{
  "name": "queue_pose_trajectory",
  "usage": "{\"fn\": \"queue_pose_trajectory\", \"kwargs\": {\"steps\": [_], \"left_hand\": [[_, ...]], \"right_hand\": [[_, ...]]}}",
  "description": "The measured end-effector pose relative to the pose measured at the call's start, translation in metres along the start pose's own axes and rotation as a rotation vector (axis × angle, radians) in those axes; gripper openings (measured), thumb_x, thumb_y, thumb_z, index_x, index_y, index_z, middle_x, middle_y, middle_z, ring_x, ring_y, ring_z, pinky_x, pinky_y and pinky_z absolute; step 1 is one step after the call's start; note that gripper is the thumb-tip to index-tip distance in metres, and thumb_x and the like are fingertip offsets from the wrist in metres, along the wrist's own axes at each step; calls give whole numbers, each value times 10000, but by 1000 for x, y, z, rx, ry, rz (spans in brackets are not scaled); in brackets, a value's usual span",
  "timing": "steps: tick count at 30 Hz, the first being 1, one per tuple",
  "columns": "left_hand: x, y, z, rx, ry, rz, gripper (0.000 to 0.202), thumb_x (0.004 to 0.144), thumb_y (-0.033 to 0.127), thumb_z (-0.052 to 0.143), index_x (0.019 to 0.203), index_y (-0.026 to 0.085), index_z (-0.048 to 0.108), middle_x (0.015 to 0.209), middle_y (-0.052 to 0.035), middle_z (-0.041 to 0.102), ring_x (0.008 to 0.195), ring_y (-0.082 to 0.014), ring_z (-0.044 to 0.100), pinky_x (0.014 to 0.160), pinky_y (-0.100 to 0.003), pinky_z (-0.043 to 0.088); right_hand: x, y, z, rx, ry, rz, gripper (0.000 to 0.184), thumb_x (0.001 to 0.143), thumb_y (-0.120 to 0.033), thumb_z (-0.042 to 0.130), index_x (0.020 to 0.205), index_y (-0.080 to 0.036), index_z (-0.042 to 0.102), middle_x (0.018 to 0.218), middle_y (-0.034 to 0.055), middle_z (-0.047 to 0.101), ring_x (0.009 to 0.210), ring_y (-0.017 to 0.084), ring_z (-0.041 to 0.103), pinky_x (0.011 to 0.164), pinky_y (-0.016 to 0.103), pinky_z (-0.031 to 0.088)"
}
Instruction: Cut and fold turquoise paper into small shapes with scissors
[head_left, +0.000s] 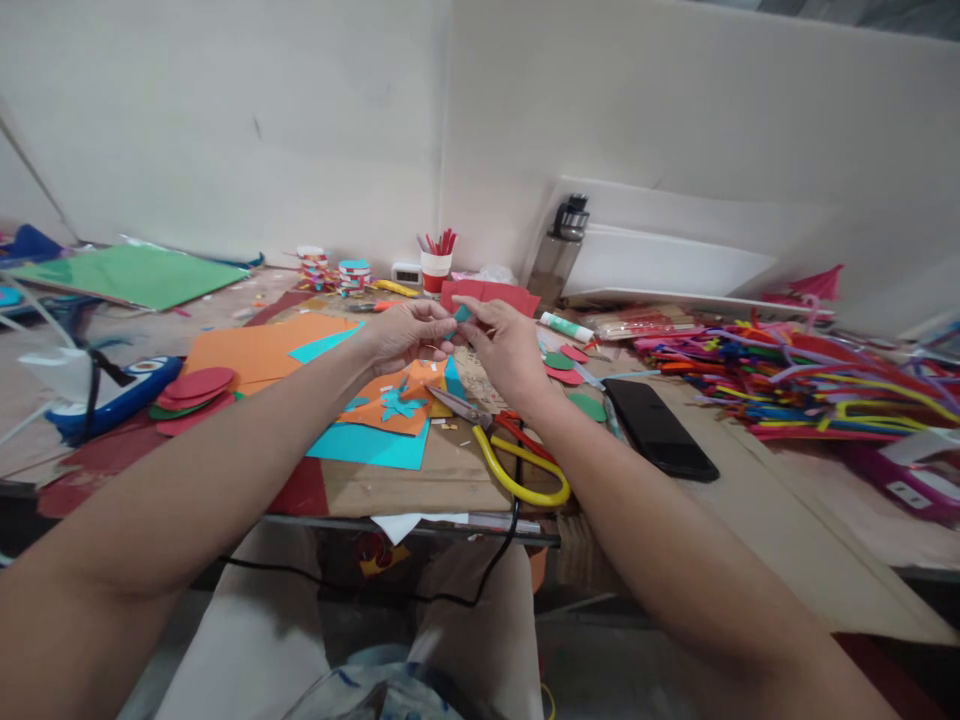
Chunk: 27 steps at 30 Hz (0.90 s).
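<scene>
Teal paper scrap (463, 313) up off the bench (765, 520), above the scissors (487, 435). Pinched from both sides: left hand (405, 335) fingers pressed on its left edge, right hand (510, 350) fingers on its right. Equally near both.

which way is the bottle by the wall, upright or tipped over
Upright: the bottle stands base down, with its dark cap on top.
</scene>
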<state>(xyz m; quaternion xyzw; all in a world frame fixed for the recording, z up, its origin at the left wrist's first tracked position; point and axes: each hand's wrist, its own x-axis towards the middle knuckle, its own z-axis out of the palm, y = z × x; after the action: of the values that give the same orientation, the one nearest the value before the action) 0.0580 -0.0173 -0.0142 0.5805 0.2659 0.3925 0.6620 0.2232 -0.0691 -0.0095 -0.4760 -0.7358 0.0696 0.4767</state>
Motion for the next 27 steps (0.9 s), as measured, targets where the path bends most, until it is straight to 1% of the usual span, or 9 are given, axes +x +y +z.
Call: {"fn": "queue_pose_trajectory", "kwargs": {"steps": [3,7,11,14,17,19,21,25,27], "left_hand": [[0,0,2,79,49,105,264,683,272,828,723,127,612,697,-28,700,518,-68,599,548,-210,524],[0,0,6,220,187,262,241,690,311,807,768,134,663,686,-27,701,568,-105,636,629,-270,559],[-3,2,11,406,316,366,162,716,279,771,744,144,685,593,1,657,535,-113,621,609,-258,540],[-6,0,13,543,357,438,114,749,271,738,743,163,705,616,1,663,561,-112,622,600,-234,516],[-8,-2,14,655,324,496,122,754,302,744,759,181,726,686,-8,682,597,-108,619,617,-222,498],[-8,-2,14,653,285,496,145,739,314,762,773,177,728,703,-12,682,603,-107,616,625,-222,495],[-7,-1,14,557,247,452,177,746,322,758,801,159,714,694,-16,676,589,-105,609,622,-230,503],[-4,2,13,252,127,254,269,757,313,751,942,136,669,719,-18,678,562,-101,614,597,-251,528],[-3,1,12,189,56,164,266,746,302,757,917,121,663,721,-29,676,563,-99,617,577,-241,525]], "right_hand": [[2,3,1,140,16,76,329,861,-193,582,1152,-266,716,834,11,652,805,159,584,823,316,487],[5,4,6,427,47,262,349,867,-256,567,1206,-239,646,824,-6,663,735,126,597,719,278,520],[5,4,11,681,81,388,237,879,-325,562,1083,-210,597,794,-1,640,668,103,603,650,256,532],[3,1,10,649,70,335,185,842,-342,618,966,-206,599,779,-4,636,656,101,609,648,257,537],[1,-3,7,524,71,292,100,794,-274,646,842,-193,614,707,-13,627,627,99,594,640,248,517],[2,-5,4,501,82,295,37,774,-219,623,796,-190,614,672,-21,614,612,98,578,631,245,501],[3,-4,2,506,92,294,27,748,-176,599,768,-191,610,671,-24,609,604,97,564,624,244,489],[5,1,1,457,100,229,75,718,-131,566,749,-192,597,677,-29,584,592,97,524,586,243,444],[4,2,1,381,96,160,92,724,-116,559,765,-194,587,687,-33,567,605,96,506,584,236,422]]}}
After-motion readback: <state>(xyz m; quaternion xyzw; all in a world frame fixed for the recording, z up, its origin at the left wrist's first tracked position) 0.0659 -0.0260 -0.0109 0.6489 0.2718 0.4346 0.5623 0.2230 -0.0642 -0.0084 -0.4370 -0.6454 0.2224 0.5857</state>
